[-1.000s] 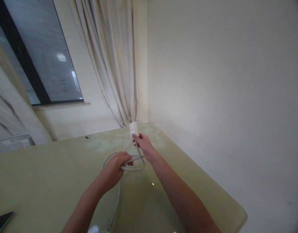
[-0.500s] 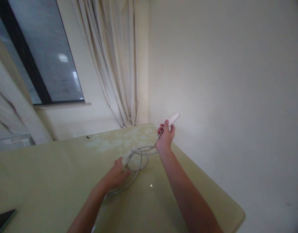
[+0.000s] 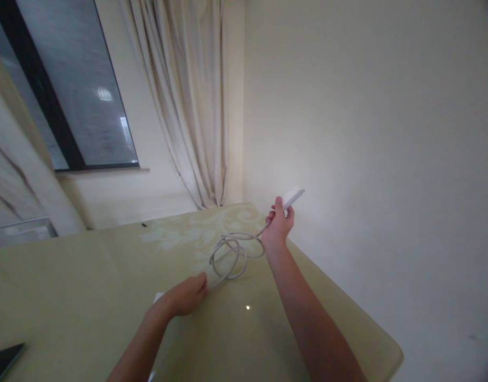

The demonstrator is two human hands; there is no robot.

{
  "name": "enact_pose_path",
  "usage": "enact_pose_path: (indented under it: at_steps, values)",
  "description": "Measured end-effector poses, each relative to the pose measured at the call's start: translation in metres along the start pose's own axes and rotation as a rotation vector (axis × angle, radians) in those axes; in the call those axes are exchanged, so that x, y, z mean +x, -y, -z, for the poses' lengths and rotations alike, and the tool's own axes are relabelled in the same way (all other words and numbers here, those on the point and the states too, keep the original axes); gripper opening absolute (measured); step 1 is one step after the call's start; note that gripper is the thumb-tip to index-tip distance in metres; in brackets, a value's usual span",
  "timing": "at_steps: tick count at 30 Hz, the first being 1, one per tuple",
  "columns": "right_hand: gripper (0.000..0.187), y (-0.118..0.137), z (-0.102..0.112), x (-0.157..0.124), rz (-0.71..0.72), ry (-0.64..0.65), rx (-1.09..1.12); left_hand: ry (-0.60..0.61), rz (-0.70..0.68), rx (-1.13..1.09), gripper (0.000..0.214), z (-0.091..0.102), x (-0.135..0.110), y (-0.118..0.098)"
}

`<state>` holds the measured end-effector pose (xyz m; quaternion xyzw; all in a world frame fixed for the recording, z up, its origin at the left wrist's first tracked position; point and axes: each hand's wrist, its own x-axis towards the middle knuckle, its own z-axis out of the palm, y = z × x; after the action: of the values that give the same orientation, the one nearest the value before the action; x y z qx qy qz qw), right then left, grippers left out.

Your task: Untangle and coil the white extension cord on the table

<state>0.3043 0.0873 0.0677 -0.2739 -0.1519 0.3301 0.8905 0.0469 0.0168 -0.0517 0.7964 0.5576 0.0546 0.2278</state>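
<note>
My right hand [image 3: 279,225], raised over the table's far right part, is closed around a flat white rectangular piece [image 3: 294,196]. From that hand a grey-white cable [image 3: 244,255] runs down in loose, crossing loops above and along the table [image 3: 93,276]. Lower left, my left hand [image 3: 190,293] has its fingers closed around the cable beyond the loops. A white edge [image 3: 158,296] shows just behind the left wrist; the forearm hides the rest of it.
A dark flat object [image 3: 5,361] lies at the table's left front. Near the back edge is a small black piece [image 3: 144,225]. A bare wall [image 3: 367,159] borders the right side; curtains [image 3: 188,106] and a window [image 3: 77,85] stand behind.
My left hand has gone from open fingers beside the cable to closed on it. My right hand and the white piece have shifted slightly right, and the loops have changed shape.
</note>
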Motion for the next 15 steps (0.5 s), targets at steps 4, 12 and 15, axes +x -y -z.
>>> enact_pose_path:
  at_steps: [4, 12, 15]
  values:
    - [0.048, 0.012, 0.008, 0.019, 0.147, -0.077, -0.049, -0.162, 0.039, -0.098, 0.024, 0.022, -0.002, 0.028]
    - [0.057, 0.032, 0.016, 0.038, 0.319, -0.143, -0.050, -0.618, 0.267, -0.380, 0.022, 0.065, -0.019, 0.054]
    - [0.058, 0.033, 0.006, 0.021, 0.282, 0.027, -0.031, -0.730, 0.353, -1.015, 0.014, 0.068, -0.021, 0.026]
